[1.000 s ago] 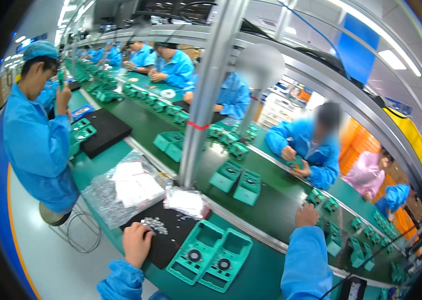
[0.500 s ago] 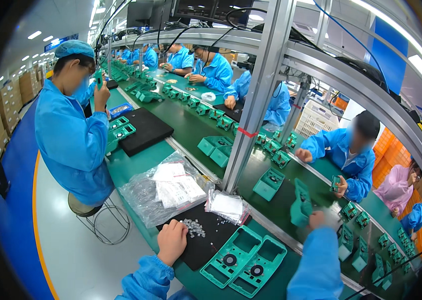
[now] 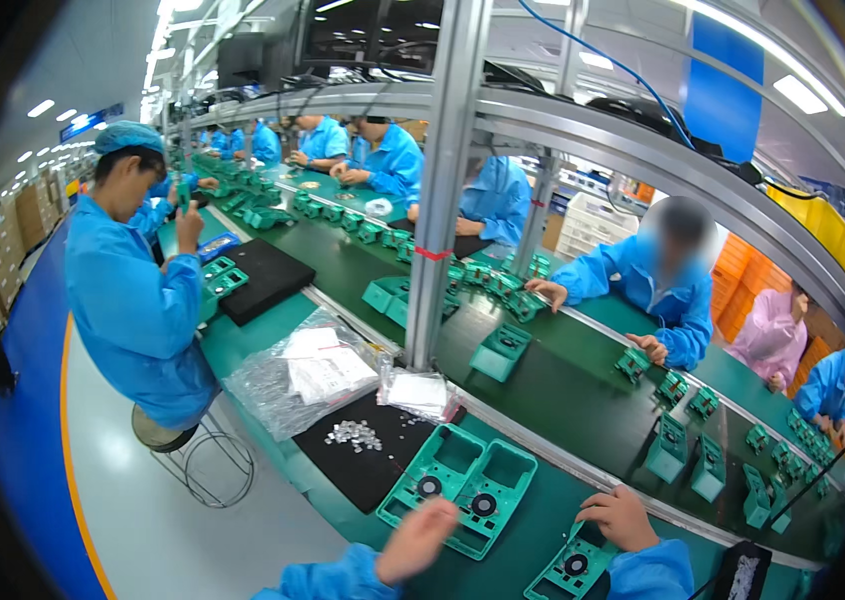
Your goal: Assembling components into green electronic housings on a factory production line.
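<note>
Right hand [image 3: 621,518] pinches rectangular green plastic housing [image 3: 553,578] by its edge; left hand [image 3: 421,540] blurred, grip unclear, near two boxy housings [image 3: 458,494].

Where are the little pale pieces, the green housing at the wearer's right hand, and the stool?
Pale pieces [image 3: 354,435]: head view, middle of the heap.
Green housing [image 3: 551,573]: head view, on its face, left of centre.
Stool [image 3: 157,436]: head view, edge of the seat.

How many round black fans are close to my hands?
3: left fan and middle fan in adjoining housings near your left hand; right fan in the housing at your right hand.
</note>
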Action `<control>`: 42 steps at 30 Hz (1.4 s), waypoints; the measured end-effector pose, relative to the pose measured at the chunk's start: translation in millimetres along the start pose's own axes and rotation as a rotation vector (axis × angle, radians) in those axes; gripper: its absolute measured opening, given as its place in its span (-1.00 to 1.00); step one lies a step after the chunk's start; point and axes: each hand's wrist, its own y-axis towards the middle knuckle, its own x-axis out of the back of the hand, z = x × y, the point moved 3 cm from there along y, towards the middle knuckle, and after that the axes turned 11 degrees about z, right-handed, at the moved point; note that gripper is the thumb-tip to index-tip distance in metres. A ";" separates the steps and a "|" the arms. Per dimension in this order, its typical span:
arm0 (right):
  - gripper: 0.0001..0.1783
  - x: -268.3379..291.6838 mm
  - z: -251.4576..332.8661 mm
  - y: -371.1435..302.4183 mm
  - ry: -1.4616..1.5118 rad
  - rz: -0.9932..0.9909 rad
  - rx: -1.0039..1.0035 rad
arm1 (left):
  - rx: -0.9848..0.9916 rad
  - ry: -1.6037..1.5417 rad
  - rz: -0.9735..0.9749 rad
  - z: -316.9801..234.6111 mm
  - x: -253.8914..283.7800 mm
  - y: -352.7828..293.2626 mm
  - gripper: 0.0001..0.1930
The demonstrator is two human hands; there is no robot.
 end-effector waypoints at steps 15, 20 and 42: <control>-0.93 13.6 140.5 -63.1 0.379 -0.552 -0.016 | 0.008 -0.182 0.268 -10.3 -126.3 -18.0 -0.81; -0.88 16.3 146.3 -66.0 0.326 -0.496 -0.044 | 0.080 -0.070 0.289 -10.8 -123.4 -20.2 -0.84; -0.91 0.2 41.1 -63.3 0.216 -0.013 -0.573 | -0.405 1.016 0.723 10.3 -154.6 -53.6 -0.59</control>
